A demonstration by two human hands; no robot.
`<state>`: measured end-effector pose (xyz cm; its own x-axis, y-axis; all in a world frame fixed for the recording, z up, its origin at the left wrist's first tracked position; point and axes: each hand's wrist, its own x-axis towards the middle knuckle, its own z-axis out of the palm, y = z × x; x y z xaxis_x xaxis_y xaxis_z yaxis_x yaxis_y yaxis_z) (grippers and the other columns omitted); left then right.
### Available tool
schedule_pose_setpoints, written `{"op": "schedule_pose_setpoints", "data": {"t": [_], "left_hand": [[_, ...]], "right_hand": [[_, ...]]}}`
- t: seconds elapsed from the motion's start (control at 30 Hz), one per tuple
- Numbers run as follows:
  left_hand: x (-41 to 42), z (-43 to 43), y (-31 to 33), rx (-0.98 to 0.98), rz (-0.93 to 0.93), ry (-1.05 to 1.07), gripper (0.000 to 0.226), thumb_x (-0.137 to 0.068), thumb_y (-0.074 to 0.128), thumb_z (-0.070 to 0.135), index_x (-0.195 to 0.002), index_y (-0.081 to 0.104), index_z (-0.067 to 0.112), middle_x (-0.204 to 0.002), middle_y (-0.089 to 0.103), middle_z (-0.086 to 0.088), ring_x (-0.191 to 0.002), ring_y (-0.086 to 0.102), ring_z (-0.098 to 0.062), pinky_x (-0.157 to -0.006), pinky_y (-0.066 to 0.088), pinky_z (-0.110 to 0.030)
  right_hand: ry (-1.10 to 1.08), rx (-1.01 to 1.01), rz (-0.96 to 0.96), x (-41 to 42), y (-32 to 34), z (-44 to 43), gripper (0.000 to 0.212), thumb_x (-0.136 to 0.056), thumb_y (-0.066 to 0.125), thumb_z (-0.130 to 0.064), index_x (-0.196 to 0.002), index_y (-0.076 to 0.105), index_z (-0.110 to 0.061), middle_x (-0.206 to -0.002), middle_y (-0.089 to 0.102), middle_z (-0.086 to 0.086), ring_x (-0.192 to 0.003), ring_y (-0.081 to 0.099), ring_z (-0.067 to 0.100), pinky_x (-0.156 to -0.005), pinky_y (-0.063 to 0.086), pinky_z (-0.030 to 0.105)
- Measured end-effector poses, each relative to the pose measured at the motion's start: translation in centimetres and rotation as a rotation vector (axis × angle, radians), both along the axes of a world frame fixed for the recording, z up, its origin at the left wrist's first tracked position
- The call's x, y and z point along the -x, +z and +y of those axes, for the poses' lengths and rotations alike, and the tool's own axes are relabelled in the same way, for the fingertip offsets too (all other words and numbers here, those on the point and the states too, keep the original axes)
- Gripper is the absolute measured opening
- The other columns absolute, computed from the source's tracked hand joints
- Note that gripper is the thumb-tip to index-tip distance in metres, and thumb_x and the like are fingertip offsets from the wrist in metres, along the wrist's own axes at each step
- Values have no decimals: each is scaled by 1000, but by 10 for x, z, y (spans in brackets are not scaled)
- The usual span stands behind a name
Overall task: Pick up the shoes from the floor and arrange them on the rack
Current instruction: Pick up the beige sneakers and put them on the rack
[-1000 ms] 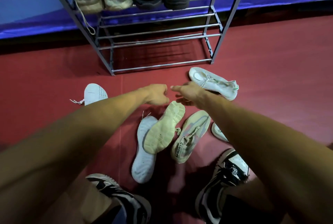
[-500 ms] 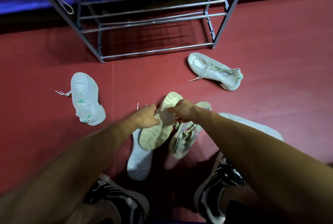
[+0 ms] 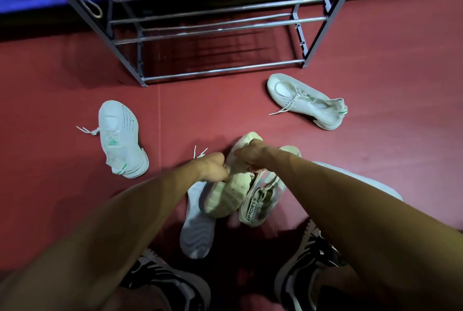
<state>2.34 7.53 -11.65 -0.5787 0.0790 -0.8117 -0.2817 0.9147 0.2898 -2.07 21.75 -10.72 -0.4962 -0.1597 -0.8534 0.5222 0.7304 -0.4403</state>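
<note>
red floor point(image 3: 375, 60) under you, with the metal rack point(image 3: 225, 69) standing at its far side; left white shoe point(image 3: 120, 135) lies well apart from your hands, and right white shoe point(image 3: 303, 100) lies near the rack's right foot. cream shoe point(image 3: 223, 195) is sole up between your arms, overlapping a pale upturned shoe point(image 3: 198, 225) and touching a grey lettered shoe point(image 3: 260, 198). your left hand point(image 3: 213, 168) has fingers curled round its left edge, your right hand point(image 3: 250, 158) fingers clamped over its toe end.

red floor point(image 3: 375, 60) — scattered shoes point(image 3: 120, 135) — rack point(image 3: 213, 20)
</note>
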Motion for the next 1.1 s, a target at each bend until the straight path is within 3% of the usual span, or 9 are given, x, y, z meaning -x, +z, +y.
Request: {"op": "schedule_pose_setpoints", "data": {"t": [0.1, 0.27, 0.4, 0.53, 0.63, 0.73, 0.83, 0.97, 1.1], "left_hand": [[0, 9, 7, -2, 52, 23, 20, -76, 70, 26, -71, 55, 15, -80, 61, -1, -76, 60, -21, -60, 42, -26], [7, 16, 44, 36, 150, 10, 21, -74, 69, 26, -68, 53, 13, -69, 56, 0, -67, 55, -21, -48, 36, -26], [19, 13, 79, 6, 213, -45, 24, -69, 74, 27, -84, 69, 9, -80, 70, -5, -72, 66, -24, -59, 50, -30], [29, 14, 121, -18, 335, -50, 38, -71, 82, 31, -99, 68, 8, -97, 73, -7, -91, 68, -26, -73, 53, -35], [34, 14, 152, -36, 404, -53, 40, -69, 84, 34, -95, 66, 10, -96, 71, -8, -85, 65, -25, -66, 49, -32], [37, 14, 181, -38, 474, -48, 43, -68, 85, 36, -94, 62, 12, -96, 68, -5, -81, 61, -20, -60, 43, -29], [41, 12, 207, -17, 551, -66, 51, -66, 87, 39, -98, 60, 9, -97, 66, -4, -89, 62, -23, -64, 43, -30], [48, 5, 235, -80, 663, -43, 48, -60, 90, 43, -82, 57, 15, -77, 61, 5, -72, 55, -16, -61, 41, -30], [59, -2, 259, -240, 698, 86, 36, -72, 84, 45, -77, 60, 18, -64, 60, 10, -62, 55, -11, -63, 44, -27]], "right_hand": [[-85, 24, 5, 1, 10, 6, 33, -92, 60, -15, -60, 63, -9, -57, 57, 8, -61, 53, 25, -62, 44, 34], [-167, 68, 66, 1, 27, 15, 22, -90, 58, -22, -94, 70, -3, -80, 62, 17, -69, 54, 26, -60, 41, 31], [-292, 105, 180, 11, 53, 26, 23, -94, 57, -25, -81, 63, -7, -75, 62, 14, -57, 54, 24, -53, 40, 25], [-417, 150, 268, 27, 86, 37, 36, -92, 64, -39, -96, 65, -4, -80, 66, 13, -61, 60, 23, -56, 47, 25], [-507, 219, 317, 37, 115, 36, 45, -88, 67, -47, -101, 67, -5, -82, 69, 11, -62, 62, 21, -54, 47, 23], [-598, 293, 340, 44, 145, 31, 44, -83, 73, -43, -103, 68, -4, -81, 69, 10, -62, 62, 21, -48, 46, 20], [-628, 369, 396, 48, 173, 27, 38, -83, 72, -33, -105, 67, -2, -78, 66, 8, -49, 57, 15, -43, 43, 17], [-626, 452, 472, 57, 209, 25, 43, -80, 67, -34, -107, 68, -2, -79, 67, 8, -54, 58, 16, -51, 44, 23], [-653, 490, 542, 70, 238, 29, 36, -76, 68, -39, -95, 68, -9, -68, 62, 3, -51, 50, 15, -52, 39, 25]]}}
